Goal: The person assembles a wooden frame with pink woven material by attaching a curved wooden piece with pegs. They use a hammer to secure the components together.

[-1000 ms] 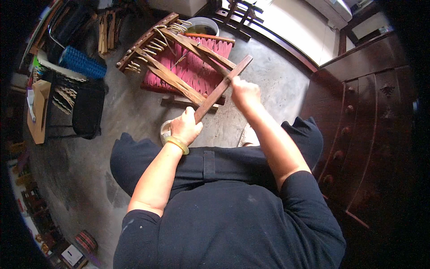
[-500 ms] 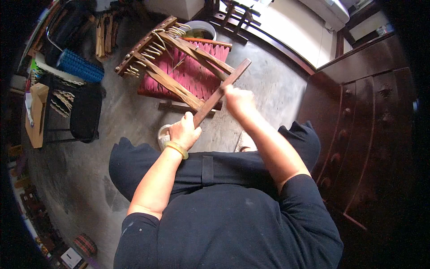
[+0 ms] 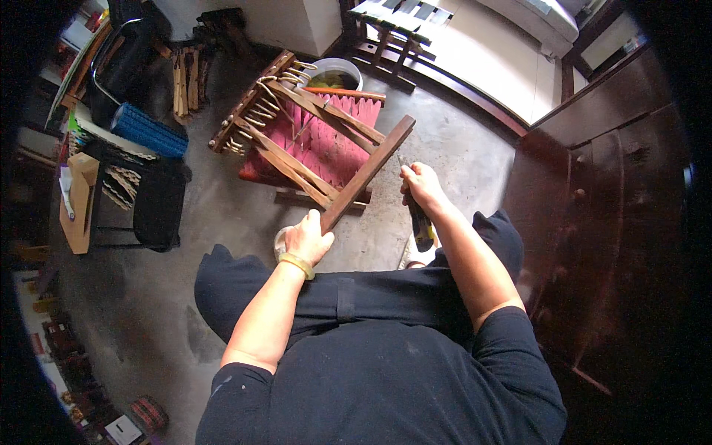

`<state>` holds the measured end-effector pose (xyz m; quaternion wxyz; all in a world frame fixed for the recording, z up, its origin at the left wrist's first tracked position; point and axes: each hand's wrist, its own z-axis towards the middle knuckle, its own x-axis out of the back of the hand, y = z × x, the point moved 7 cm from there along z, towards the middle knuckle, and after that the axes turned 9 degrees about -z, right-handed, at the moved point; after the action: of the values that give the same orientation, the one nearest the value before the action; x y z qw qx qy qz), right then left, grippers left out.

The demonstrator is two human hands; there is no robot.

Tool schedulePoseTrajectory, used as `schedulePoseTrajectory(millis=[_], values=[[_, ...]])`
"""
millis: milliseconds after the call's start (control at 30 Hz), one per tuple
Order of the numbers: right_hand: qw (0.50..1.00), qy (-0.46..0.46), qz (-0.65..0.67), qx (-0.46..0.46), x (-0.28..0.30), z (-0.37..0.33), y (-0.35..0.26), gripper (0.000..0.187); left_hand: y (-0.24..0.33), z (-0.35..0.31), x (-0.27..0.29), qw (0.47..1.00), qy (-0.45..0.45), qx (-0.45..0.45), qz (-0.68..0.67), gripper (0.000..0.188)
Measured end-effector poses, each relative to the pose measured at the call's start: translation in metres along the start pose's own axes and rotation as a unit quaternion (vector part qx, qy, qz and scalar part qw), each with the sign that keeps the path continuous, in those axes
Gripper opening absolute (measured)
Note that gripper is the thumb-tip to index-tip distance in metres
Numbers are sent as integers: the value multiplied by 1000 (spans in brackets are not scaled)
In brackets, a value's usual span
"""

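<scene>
My left hand (image 3: 309, 239) is closed round the near end of a dark wooden bar (image 3: 371, 170), part of a wooden folding frame. Lighter, split-looking legs (image 3: 300, 174) run from that bar to a far bar (image 3: 248, 100) with pale cord loops (image 3: 256, 107) along it. To the right of the bar and apart from it, my right hand (image 3: 424, 185) is closed on a tool with a black-and-yellow handle (image 3: 423, 228). A thin tip shows above the fingers; its exact kind I cannot make out. Behind the frame lies a pink-red ragged-edged sheet (image 3: 326, 141).
A white bucket (image 3: 348, 68) stands beyond the frame, near a strap-topped stool (image 3: 400, 18). Left are a black chair (image 3: 159, 204), a blue roll (image 3: 148, 130), a cardboard box (image 3: 78, 222) and wood pieces (image 3: 189, 78). A dark wooden cabinet (image 3: 593, 245) stands at right.
My right hand has come off the wooden bar to the right and lower, and the black-and-yellow tool in it now shows. My left hand keeps its grip on the bar.
</scene>
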<state>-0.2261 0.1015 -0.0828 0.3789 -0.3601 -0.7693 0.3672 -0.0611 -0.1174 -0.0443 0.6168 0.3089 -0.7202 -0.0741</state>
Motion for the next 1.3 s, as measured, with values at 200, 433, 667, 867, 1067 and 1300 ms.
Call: schedulePoseTrajectory(millis=[200, 433, 667, 867, 1067, 1300], values=[[982, -25, 187, -26, -9, 15, 2, 34, 9, 1, 9, 1000, 11, -19, -6, 44], [964, -42, 261, -10, -27, 18, -2, 32, 39, 20, 41, 995, 96, 18, -19, 45], [963, -45, 265, -24, -48, 13, 2, 29, 41, 128, 36, 929, 38, 46, -366, 46], [968, -53, 246, -11, -52, -1, -5, 30, 35, 188, -20, 800, -72, 247, -541, 55], [983, -69, 169, -21, -49, 1, -5, 32, 44, 210, -54, 650, -83, 225, -721, 51], [960, 105, -233, 114, -26, -6, -25, 29, 48, 198, -47, 714, -83, 214, -661, 56]])
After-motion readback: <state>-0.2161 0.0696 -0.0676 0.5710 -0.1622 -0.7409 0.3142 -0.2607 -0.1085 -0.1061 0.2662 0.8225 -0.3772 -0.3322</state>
